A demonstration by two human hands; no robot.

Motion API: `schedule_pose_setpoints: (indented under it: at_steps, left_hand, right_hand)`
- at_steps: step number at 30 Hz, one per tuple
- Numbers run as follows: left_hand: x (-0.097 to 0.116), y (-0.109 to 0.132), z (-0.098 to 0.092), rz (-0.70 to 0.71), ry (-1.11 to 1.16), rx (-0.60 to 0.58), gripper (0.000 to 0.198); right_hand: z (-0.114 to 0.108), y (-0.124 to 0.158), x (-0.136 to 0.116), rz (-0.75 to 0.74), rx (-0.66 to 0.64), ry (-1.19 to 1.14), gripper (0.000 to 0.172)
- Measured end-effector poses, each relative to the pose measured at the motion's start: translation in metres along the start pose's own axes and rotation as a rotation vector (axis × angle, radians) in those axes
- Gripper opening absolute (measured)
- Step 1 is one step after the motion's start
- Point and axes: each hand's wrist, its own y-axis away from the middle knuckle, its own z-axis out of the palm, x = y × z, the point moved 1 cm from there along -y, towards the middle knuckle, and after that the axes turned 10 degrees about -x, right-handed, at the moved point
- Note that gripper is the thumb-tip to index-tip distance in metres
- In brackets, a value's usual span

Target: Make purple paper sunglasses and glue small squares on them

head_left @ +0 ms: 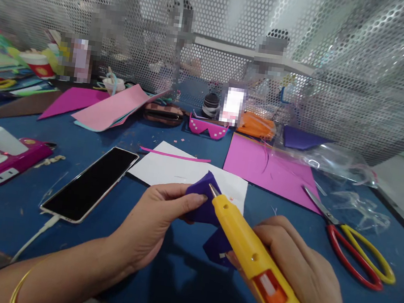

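Observation:
Between the thumb and fingers of my left hand (pixel 157 220) is a dark purple foam sheet piece (pixel 203 211), raised above the table. My right hand (pixel 294 265) grips a yellow hot glue gun (pixel 248 249), its metal tip touching or very near the purple piece's upper edge. A lower purple part (pixel 216 248) with a small white patch shows beneath the gun; I cannot tell whether it joins the held piece. Behind my hands lies white paper (pixel 159 165) with a narrow pink strip (pixel 175 156) across it.
Scissors (pixel 340 229) with red and yellow handles lie at right, near a pink-purple sheet (pixel 270 168). A charging phone (pixel 91 184) and a magenta power strip (pixel 7 160) are at left. Pink paper glasses (pixel 208 127) stand behind, before a perforated metal screen (pixel 226 25).

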Motion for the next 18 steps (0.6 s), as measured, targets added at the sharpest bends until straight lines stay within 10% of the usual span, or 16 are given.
schedule_pose_setpoints:
  at_steps: [18]
  left_hand:
    - [0.0000,0.0009,0.0003,-0.014,0.020,-0.014,0.020]
  right_hand:
    - [-0.0013,0.0000,-0.0028,0.003,-0.011,0.000,0.018]
